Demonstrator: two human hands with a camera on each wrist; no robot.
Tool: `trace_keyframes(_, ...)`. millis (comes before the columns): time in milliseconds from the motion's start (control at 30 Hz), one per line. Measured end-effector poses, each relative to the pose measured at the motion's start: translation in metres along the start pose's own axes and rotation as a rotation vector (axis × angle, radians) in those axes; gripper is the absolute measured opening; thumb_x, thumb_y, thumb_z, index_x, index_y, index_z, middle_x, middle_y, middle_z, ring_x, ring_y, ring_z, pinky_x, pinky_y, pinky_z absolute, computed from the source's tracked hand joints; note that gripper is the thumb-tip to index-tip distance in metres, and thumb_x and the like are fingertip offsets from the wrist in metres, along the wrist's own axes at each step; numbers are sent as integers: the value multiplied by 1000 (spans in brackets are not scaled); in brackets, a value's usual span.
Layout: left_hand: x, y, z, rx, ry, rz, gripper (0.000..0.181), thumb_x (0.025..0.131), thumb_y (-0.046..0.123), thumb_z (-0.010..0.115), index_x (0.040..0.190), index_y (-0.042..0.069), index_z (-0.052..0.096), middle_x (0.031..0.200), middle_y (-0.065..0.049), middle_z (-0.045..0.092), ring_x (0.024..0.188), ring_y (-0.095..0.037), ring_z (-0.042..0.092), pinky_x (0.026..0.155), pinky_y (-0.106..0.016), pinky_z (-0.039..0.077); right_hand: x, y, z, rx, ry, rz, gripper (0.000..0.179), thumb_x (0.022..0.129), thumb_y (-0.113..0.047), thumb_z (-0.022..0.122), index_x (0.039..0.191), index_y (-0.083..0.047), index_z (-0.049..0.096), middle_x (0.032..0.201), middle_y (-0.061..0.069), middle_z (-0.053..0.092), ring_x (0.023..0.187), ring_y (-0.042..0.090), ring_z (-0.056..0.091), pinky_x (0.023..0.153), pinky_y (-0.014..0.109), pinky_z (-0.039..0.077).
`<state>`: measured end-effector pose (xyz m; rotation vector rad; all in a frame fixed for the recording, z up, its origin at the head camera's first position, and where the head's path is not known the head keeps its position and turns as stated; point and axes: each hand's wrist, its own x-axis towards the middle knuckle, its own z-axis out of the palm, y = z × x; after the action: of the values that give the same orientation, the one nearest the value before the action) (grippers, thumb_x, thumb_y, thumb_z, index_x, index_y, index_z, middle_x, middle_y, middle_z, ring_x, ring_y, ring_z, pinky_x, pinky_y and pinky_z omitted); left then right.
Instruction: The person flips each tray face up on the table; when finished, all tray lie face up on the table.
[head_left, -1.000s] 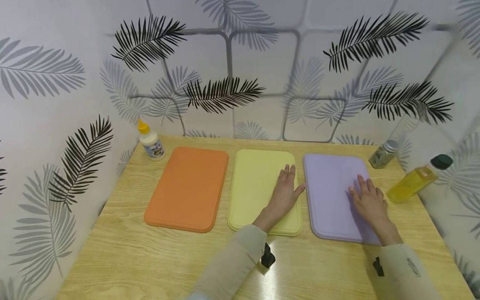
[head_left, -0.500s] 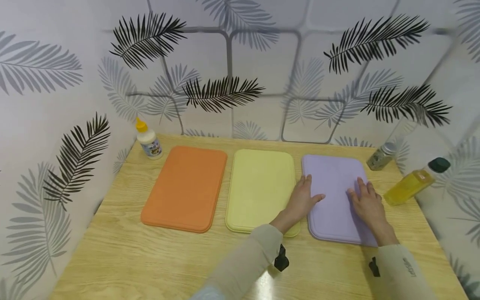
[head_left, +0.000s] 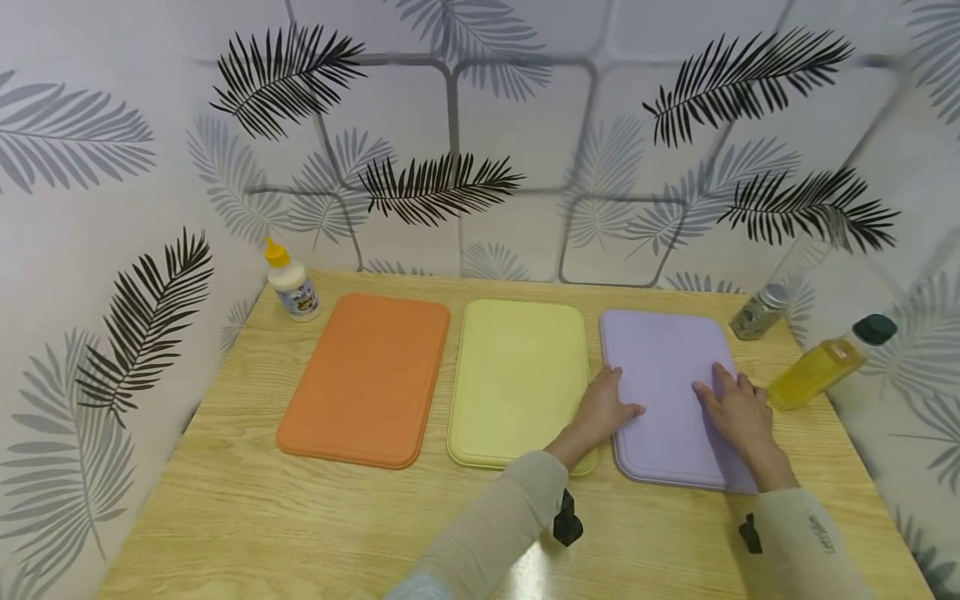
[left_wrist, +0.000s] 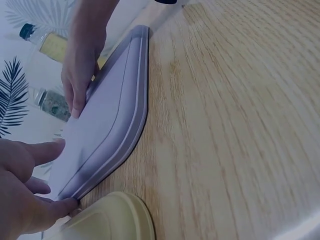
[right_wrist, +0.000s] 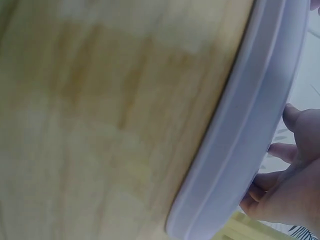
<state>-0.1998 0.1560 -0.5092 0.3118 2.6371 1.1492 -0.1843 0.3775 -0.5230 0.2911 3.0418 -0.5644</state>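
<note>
A purple rectangular board [head_left: 667,350] with rounded corners lies flat on the table, between my two hands. My left hand [head_left: 600,410] is at its left edge: the fingers reach down beside the rim, and the thumb extends over the top. In the left wrist view, the same left hand [left_wrist: 25,185] has a fingertip touching the board's corner region. My right hand [head_left: 738,417] rests at the right edge, thumb on the upper face and fingers along the far side. The right wrist view shows the board's raised rim [right_wrist: 235,135] close up, with my left hand [right_wrist: 295,170] beyond it.
A yellow board [head_left: 517,367] and an orange board [head_left: 367,375] lie to the left on the wooden table [head_left: 315,525]. A glue bottle [head_left: 294,287] stands at back left. At right are a spice jar [head_left: 759,312] and a bottle of yellow liquid [head_left: 821,371].
My left hand has moved right, off the yellow board, to the purple board's left edge, and then slightly nearer. My right hand has stayed at the right edge.
</note>
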Motion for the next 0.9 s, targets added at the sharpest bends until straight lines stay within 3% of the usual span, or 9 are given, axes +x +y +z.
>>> trace_keyframes(367,-3,-4,-4,171,-19,64,66,80,16,79,138,2,51,150,-15,38,130,-25,47,106,-24,36,4,-5,-3,41,53,-9,60,99,-36,51,138,8,39,132,44,34,114,65,31,86,72,32)
trace_keyframes(500,-3,-4,-5,188,-24,74,64,80,16,79,137,2,52,149,-15,39,128,-25,49,105,-24,38,5,-3,-4,99,69,1,63,97,-35,54,140,9,38,135,42,36,115,64,33,89,70,32)
trace_keyframes(700,-3,-3,-7,211,-31,79,64,79,17,79,136,2,53,148,-16,40,127,-24,49,105,-23,38,4,-2,-11,252,42,69,71,97,-34,55,147,7,26,143,39,29,128,60,28,105,65,25)
trace_keyframes(900,-3,-4,-7,198,-33,87,63,79,17,79,135,1,53,147,-17,41,129,-24,48,105,-23,37,-2,3,-27,355,21,51,61,98,-24,55,144,10,32,138,40,36,124,53,40,98,61,38)
